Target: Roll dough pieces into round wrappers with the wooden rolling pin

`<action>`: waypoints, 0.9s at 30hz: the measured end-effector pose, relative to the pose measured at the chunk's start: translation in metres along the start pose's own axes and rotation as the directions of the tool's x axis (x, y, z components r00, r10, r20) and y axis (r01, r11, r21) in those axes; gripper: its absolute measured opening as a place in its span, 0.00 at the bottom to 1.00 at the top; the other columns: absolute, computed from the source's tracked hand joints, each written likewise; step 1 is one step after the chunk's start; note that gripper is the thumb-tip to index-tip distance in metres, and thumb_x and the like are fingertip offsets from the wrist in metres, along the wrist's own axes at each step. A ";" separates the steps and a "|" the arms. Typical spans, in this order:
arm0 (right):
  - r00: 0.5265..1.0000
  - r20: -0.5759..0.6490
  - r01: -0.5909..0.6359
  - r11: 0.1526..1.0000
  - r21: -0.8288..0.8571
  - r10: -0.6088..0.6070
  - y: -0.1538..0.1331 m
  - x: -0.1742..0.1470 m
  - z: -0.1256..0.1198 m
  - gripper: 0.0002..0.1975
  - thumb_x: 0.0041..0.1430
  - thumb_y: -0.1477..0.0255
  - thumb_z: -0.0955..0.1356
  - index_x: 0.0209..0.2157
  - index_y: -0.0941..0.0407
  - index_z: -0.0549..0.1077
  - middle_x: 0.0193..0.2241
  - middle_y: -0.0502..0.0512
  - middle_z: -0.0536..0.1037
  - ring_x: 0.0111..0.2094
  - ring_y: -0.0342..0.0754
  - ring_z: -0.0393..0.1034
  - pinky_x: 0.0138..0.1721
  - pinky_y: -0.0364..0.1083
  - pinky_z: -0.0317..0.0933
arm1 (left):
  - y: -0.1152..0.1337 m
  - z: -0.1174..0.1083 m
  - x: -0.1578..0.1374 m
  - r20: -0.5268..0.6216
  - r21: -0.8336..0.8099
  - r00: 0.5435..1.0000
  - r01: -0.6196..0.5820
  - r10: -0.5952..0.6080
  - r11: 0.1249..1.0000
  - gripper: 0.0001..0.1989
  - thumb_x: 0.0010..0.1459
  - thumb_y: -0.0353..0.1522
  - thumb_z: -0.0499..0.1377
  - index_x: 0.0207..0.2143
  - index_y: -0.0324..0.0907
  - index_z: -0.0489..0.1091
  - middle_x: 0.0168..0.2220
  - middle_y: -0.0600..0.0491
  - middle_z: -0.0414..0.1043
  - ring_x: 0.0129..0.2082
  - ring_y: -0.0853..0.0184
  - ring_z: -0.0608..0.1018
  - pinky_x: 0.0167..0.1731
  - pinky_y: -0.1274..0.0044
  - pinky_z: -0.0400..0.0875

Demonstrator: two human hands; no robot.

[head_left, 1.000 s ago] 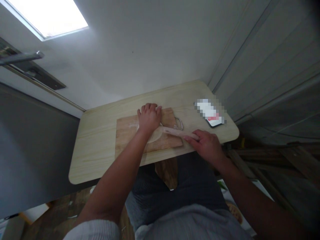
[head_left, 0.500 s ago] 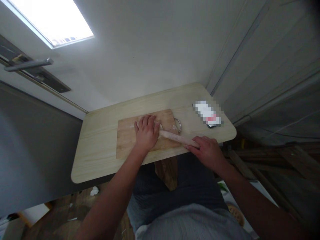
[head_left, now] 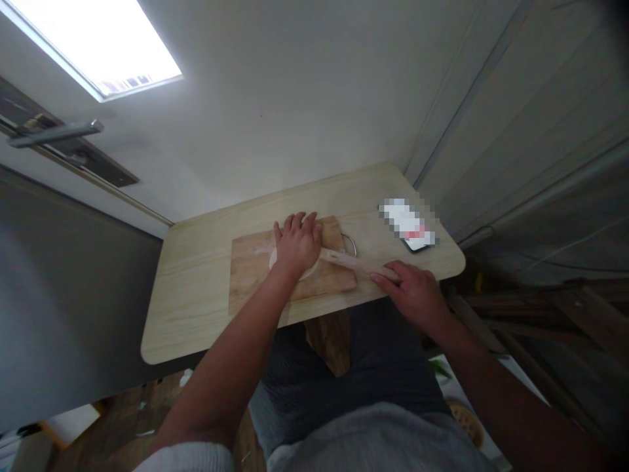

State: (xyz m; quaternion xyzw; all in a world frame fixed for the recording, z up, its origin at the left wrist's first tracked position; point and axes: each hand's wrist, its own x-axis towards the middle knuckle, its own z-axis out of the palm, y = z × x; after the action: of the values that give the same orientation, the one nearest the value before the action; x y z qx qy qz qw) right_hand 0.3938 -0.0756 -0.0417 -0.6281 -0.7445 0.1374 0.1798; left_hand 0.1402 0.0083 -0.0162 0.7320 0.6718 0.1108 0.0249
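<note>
A pale rolling pin (head_left: pixel 351 262) lies slantwise across the right side of a wooden cutting board (head_left: pixel 246 282). My right hand (head_left: pixel 415 288) is closed around its near end, past the board's right edge. My left hand (head_left: pixel 299 244) lies over the board with fingers stretched out, covering the pin's far end; whether its palm presses on the pin is hidden. Beneath that hand and wrist is a flat, round piece of dough (head_left: pixel 309 271), of which only the edges show. A metal ring handle (head_left: pixel 351 244) sticks out from the board's right end.
The board rests on a light wood-topped table (head_left: pixel 191 262) against a white door with a lever handle (head_left: pixel 56 133). A phone (head_left: pixel 407 226), its screen blurred out, lies at the table's right. Below right is a white surface with a round woven-looking item (head_left: pixel 466 423).
My left hand has slid forward and to the right, uncovering the dough's left edge. The rolling pin has shifted slightly forward and right, and my right hand has moved slightly with it.
</note>
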 end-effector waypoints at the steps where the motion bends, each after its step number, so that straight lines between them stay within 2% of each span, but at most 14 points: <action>1: 1.000 -0.008 -0.007 1.000 0.010 0.007 0.001 0.001 0.000 0.23 0.64 0.50 0.63 0.39 0.55 0.75 0.31 0.57 0.80 0.35 0.55 0.74 0.37 0.49 0.57 | 0.001 0.000 0.002 0.004 -0.003 1.000 0.001 -0.001 1.000 0.26 0.70 0.44 0.37 0.65 0.52 0.58 0.67 0.50 0.60 0.67 0.54 0.58 0.66 0.49 0.46; 8: 0.996 -0.063 -0.053 0.996 0.065 0.057 0.003 0.009 0.001 0.25 0.64 0.49 0.63 0.43 0.56 0.76 0.33 0.58 0.81 0.33 0.54 0.75 0.35 0.48 0.60 | 0.003 0.005 0.012 0.009 -0.023 1.000 0.030 -0.030 0.999 0.25 0.70 0.44 0.38 0.64 0.53 0.60 0.65 0.50 0.62 0.65 0.54 0.61 0.65 0.49 0.47; 21: 0.971 0.012 -0.237 0.971 0.006 0.237 -0.001 0.021 -0.003 0.26 0.65 0.48 0.60 0.44 0.53 0.76 0.30 0.59 0.81 0.30 0.55 0.73 0.29 0.47 0.54 | 0.006 0.009 0.032 0.045 -0.063 0.998 0.043 -0.040 0.997 0.24 0.70 0.43 0.40 0.64 0.53 0.60 0.65 0.49 0.62 0.65 0.53 0.62 0.64 0.46 0.48; 27: 0.967 0.024 -0.253 0.967 -0.008 0.253 0.001 0.022 -0.002 0.27 0.65 0.47 0.58 0.41 0.53 0.76 0.28 0.58 0.80 0.28 0.53 0.71 0.28 0.46 0.51 | 0.008 0.008 0.043 0.078 -0.079 0.996 0.055 -0.048 0.995 0.25 0.69 0.43 0.41 0.64 0.51 0.60 0.66 0.47 0.61 0.65 0.51 0.62 0.63 0.45 0.50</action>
State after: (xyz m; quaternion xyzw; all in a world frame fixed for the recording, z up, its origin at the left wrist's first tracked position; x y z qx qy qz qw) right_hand 0.3926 -0.0539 -0.0380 -0.7166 -0.6609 0.1651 0.1498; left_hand 0.1532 0.0506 -0.0172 0.7164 0.6840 0.1094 0.0832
